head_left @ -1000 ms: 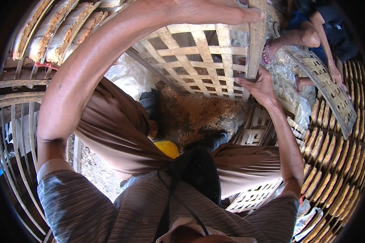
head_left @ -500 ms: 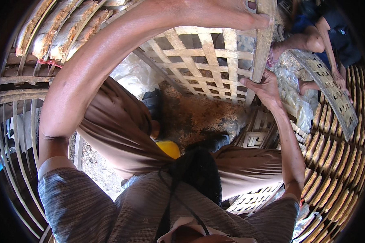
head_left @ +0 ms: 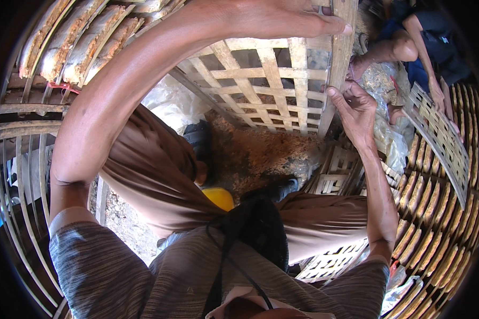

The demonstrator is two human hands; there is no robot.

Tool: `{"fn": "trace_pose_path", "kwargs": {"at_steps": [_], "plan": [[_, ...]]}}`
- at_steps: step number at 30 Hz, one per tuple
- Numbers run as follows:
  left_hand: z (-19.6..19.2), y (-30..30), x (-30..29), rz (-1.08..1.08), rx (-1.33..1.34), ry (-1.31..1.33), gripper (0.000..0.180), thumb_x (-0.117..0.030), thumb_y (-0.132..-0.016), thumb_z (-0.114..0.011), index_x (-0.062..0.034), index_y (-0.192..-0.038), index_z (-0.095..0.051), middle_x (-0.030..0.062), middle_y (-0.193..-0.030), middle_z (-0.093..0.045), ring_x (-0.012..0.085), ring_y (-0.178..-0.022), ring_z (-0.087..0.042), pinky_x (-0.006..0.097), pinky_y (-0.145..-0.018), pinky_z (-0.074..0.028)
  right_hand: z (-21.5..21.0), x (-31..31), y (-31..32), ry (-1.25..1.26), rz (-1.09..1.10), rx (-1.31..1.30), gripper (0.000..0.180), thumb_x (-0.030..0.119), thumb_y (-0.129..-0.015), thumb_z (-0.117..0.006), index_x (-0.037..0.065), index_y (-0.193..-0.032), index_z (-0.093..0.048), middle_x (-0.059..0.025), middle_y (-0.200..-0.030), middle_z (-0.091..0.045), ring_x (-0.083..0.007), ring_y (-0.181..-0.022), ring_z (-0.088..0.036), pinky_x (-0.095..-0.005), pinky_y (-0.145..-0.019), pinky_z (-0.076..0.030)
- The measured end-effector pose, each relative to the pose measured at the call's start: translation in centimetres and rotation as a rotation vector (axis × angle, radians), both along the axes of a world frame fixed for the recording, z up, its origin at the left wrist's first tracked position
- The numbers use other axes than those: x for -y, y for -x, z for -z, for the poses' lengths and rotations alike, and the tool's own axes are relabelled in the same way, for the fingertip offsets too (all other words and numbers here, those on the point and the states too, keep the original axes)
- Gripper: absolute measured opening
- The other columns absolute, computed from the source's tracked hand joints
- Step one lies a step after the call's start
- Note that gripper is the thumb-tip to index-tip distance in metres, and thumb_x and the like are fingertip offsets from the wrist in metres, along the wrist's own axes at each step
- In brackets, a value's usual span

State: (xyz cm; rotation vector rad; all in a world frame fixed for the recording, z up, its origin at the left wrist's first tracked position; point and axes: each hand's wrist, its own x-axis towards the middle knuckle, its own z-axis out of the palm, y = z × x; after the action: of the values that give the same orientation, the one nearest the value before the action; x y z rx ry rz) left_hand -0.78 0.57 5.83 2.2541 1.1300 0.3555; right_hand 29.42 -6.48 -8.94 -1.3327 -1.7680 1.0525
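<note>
A woven bamboo panel (head_left: pixel 298 58) with a wooden edge bar (head_left: pixel 345 40) stands upright between my knees. My left hand (head_left: pixel 303 22) grips the top of this panel from across its upper side, its thumb lying over the bar. Lower down on the same bar is my right hand (head_left: pixel 359 109). Its thumb rests on the bar, and its bent fingers are partly hidden at the bar's far side. Soil-like brown ground (head_left: pixel 261 154) shows beneath the panel's lower end.
Slatted racks holding flat pieces (head_left: pixel 426 196) fill the right side; larger pieces (head_left: pixel 98 37) sit in a rack at upper left. At upper right another person's hand (head_left: pixel 437 95) holds a second lattice panel (head_left: pixel 436 141). Clear plastic (head_left: pixel 175 101) and a yellow object (head_left: pixel 218 198) lie near my legs.
My right hand has slid a little upward along the bar. The panel has shifted slightly left. The other person's panel has swung downward to a steeper tilt.
</note>
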Motion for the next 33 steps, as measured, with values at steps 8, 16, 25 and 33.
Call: {"fn": "trace_pose_path", "kwargs": {"at_steps": [8, 16, 25, 33], "plan": [[2.8, -0.9, -0.1, 0.028, 0.171, -0.15, 0.045, -0.043, -0.112, -0.053, -0.0003, -0.104, -0.063, 0.0082, -0.071, -0.06, 0.0189, -0.057, -0.056, 0.035, -0.059, -0.057, -2.4, 0.3, 1.6, -0.18, 0.029, 0.004, 0.02, 0.009, -0.096, -0.079, -0.002, -0.113, -0.074, -0.0036, -0.097, -0.077, -0.0073, -0.087, -0.066, -0.0247, -0.079, -0.055], [3.0, -0.8, 0.1, 0.11, 0.16, -0.381, 0.065, -0.045, -0.097, -0.073, 0.0067, -0.136, -0.062, 0.023, -0.104, -0.075, 0.0271, -0.088, -0.076, 0.042, -0.078, -0.061, -5.5, 0.6, 3.2, -0.266, 0.036, -0.117, 0.027, 0.003, -0.095, -0.077, -0.002, -0.121, -0.071, -0.0079, -0.105, -0.077, -0.0096, -0.091, -0.07, -0.0263, -0.081, -0.06], [1.2, -0.7, 1.2, 0.026, 0.198, -0.1, 0.062, -0.039, -0.1, -0.072, 0.002, -0.144, -0.057, 0.0281, -0.129, -0.068, 0.0368, -0.123, -0.067, 0.057, -0.107, -0.053, -6.7, 0.4, 2.3, -0.004, -0.021, 0.002, 0.023, 0.0, -0.096, -0.075, -0.004, -0.118, -0.072, -0.0086, -0.108, -0.077, -0.0109, -0.098, -0.071, -0.0259, -0.088, -0.058], [0.7, 0.5, 0.4, -0.181, 0.277, 0.129, 0.059, -0.028, -0.091, -0.084, 0.0, -0.139, -0.063, 0.0276, -0.144, -0.06, 0.0375, -0.132, -0.062, 0.056, -0.118, -0.044, -1.1, 0.0, -1.7, 0.071, -0.051, 0.199, 0.021, 0.012, -0.098, -0.076, 0.001, -0.115, -0.076, -0.0053, -0.101, -0.077, -0.0109, -0.092, -0.07, -0.0297, -0.081, -0.059]]}}
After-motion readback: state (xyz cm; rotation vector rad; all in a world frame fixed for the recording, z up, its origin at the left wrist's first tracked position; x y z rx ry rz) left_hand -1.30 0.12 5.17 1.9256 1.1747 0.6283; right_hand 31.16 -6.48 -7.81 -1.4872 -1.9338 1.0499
